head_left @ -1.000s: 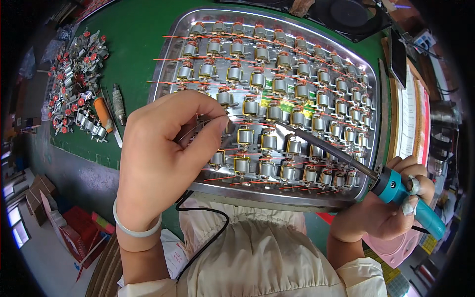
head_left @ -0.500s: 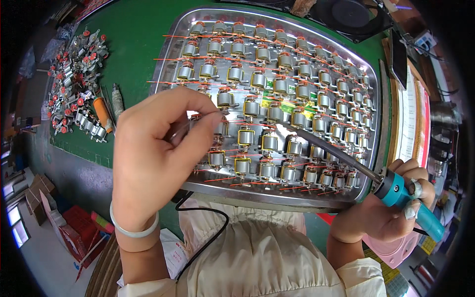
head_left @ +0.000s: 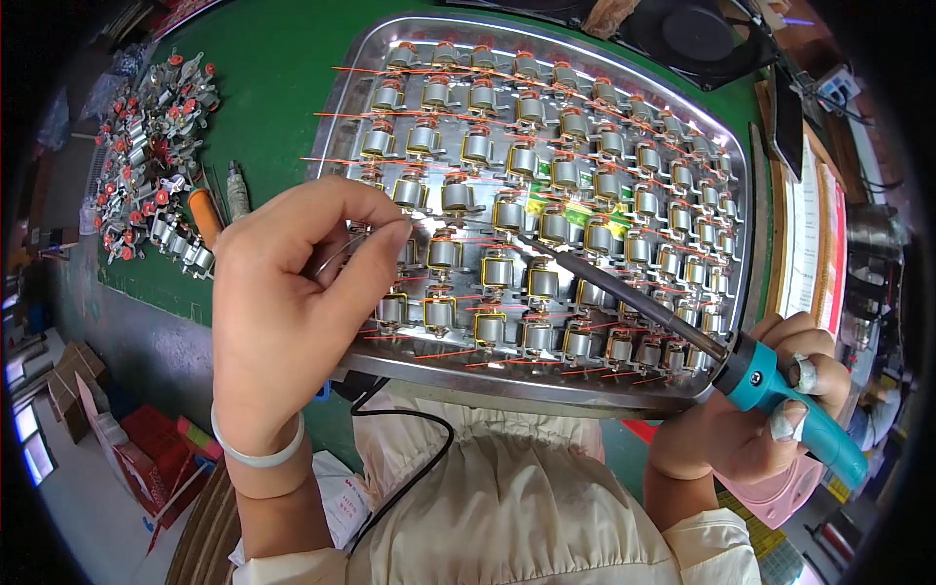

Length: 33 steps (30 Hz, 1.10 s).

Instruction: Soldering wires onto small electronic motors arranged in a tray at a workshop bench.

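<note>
My left hand pinches a thin grey wire, likely solder, between thumb and forefinger. Part of the wire loops inside the curled fingers, and its free end points right over the tray. A teal-handled soldering iron is gripped in my right hand, which has white wraps on its fingertips. The iron's tip lies close to the wire's end, among the parts; whether they touch I cannot tell. Rows of small silver coil units with yellow edges and thin orange-red wires fill a metal tray. My left hand hides some of them.
Left on the green tabletop lies a heap of similar metal parts with red pieces. Beside it are an orange-handled tool and a grey-handled one. A black fan stands behind the tray; a black cable hangs in front.
My left hand has drawn a little to the left over the tray's edge. The iron's tip has also shifted left, with my right hand following. The tray's parts appear slightly further right in view.
</note>
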### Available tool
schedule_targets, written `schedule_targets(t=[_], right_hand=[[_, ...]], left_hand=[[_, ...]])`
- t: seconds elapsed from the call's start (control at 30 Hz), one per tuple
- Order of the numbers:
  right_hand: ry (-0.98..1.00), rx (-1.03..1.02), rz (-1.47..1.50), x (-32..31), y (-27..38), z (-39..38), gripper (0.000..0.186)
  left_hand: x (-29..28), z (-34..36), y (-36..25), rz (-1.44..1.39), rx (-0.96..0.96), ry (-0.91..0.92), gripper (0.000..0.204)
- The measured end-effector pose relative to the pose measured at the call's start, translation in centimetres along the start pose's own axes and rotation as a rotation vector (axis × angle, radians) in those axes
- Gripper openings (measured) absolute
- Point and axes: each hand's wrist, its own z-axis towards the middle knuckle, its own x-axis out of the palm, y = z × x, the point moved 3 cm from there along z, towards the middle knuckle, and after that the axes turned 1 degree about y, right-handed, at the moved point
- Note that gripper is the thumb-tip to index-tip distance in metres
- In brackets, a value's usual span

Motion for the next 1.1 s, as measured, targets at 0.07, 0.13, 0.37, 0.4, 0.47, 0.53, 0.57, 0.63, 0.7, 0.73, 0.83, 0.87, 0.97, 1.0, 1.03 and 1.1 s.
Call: schedule_targets(t=[0.07, 0.13, 0.37, 0.4, 0.47, 0.53, 0.57, 0.63, 0.7, 0.73, 0.83, 0.87, 0.97, 1.0, 1.03, 1.1], right_hand=[[-0.004, -0.013, -0.049, -0.1, 0.3, 0.2, 0.025], [0.001, -0.005, -0.062, 0.1, 0.2, 0.2, 0.026], [-0.015, -0.003, -0.071, 0.3, 0.0, 0.1, 0.025], [-0.017, -0.006, -0.079, 0.2, 0.0, 0.1, 0.025], [-0.015, -0.006, -0.070, 0.3, 0.0, 0.1, 0.025], [-0.007, 0.003, -0.045, 0.4, -0.1, 0.1, 0.025], [-0.007, 0.003, -0.044, 0.4, 0.0, 0.1, 0.025], [0.009, 0.014, -0.047, 0.4, 0.0, 0.1, 0.025], [0.003, 0.015, -0.039, 0.5, 0.0, 0.1, 0.024], [-0.005, 0.015, -0.038, 0.5, 0.0, 0.1, 0.024], [-0.025, 0.007, -0.004, 0.2, 0.1, -0.1, 0.024], [-0.025, 0.007, -0.002, 0.1, 0.2, -0.1, 0.024], [-0.028, 0.005, 0.010, 0.3, 0.8, 0.0, 0.025], [-0.047, 0.050, -0.012, 0.7, 1.0, -0.1, 0.028], [-0.066, 0.094, -0.034, 0.9, 1.2, 0.0, 0.033], [0.091, -0.010, -0.007, 0.4, 0.7, 0.3, 0.028]], left_hand=[[0.2, 0.3, -0.1, -0.007, -0.006, 0.016, 0.005], [0.4, 0.3, -0.1, -0.009, 0.010, 0.078, 0.004], [0.5, 0.3, -0.1, 0.002, 0.013, 0.044, 0.005], [0.7, 0.4, -0.1, -0.010, 0.020, 0.048, 0.005], [0.5, 0.3, -0.1, -0.012, 0.019, 0.043, 0.005], [0.5, 0.2, -0.1, 0.013, 0.012, 0.055, 0.005], [0.4, 0.2, -0.2, 0.014, 0.012, 0.054, 0.005], [0.4, 0.2, -0.2, 0.021, 0.018, 0.058, 0.005], [0.3, 0.2, -0.2, 0.006, 0.020, 0.043, 0.005], [0.3, 0.2, -0.1, -0.013, 0.024, 0.031, 0.005], [-0.2, 0.2, 0.0, -0.051, -0.036, -0.008, 0.004], [-0.5, 0.1, 0.1, -0.050, -0.036, -0.009, 0.004], [-1.3, 0.0, 0.6, -0.040, -0.020, -0.033, 0.004], [-1.6, 0.0, 0.8, -0.033, -0.037, -0.045, 0.004], [-1.9, -0.1, 0.9, -0.026, -0.054, -0.059, 0.004], [-2.1, 0.0, 1.1, -0.013, -0.059, -0.058, 0.005]])
